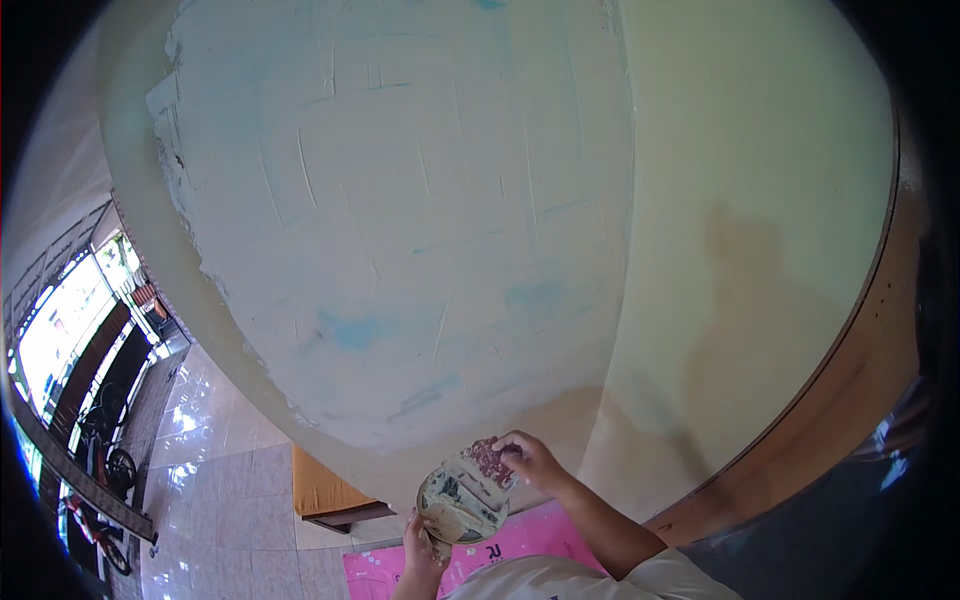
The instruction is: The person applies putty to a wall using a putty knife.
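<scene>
My left hand [422, 548] grips the near left edge of a round, shallow container [460, 528] smeared with cream-coloured putty. My right hand [535, 464] is closed on a wide putty knife [490, 463]. Its reddish, putty-spotted blade lies over the container's far right side. How deep the container is cannot be made out. In front of me rises a wall with a large patch of whitish putty [400, 220], marked by trowel ridges and faint blue areas. Both hands are low, close to my body and apart from the patch.
A pink printed sheet [365, 572] lies on the floor below my hands. Left of it stands a low seat with an orange cushion [325, 485]. Bare yellowish wall [760, 180] continues right, ending at a brown edge. Tiled floor [225, 500] and a bicycle [120, 468] are at left.
</scene>
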Motion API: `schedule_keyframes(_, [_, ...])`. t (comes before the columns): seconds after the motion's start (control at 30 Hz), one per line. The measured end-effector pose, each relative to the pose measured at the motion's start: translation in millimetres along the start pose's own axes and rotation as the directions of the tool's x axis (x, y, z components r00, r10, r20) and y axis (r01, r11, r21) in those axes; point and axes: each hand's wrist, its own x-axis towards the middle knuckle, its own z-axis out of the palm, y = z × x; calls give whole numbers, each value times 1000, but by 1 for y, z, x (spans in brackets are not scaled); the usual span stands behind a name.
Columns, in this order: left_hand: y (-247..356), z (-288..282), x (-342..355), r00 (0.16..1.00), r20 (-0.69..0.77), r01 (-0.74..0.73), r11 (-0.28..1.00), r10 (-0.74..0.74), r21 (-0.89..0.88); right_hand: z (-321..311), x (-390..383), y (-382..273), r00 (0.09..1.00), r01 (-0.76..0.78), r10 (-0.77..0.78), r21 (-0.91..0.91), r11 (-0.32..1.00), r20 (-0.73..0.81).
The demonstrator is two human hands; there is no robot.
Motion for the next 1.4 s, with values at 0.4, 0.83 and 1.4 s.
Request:
schedule_keyframes(0.4, [-19, -21, 6, 998, -6, -67, 995, 67, -76, -33, -1, -13, 943, 31, 104, -394, 918, 317])
schedule_keyframes(0.83, [-21, -19, 0, 997, 54, -39, 987, 48, -155, -40, -41, -47, 861, 221, 155, -632, 743, 484])
schedule_keyframes(1.4, [9, -40, 3, 985, 127, 131, 985, -116, -114, -77, 21, -217, 631, 282, -775, -921, 271, -35])
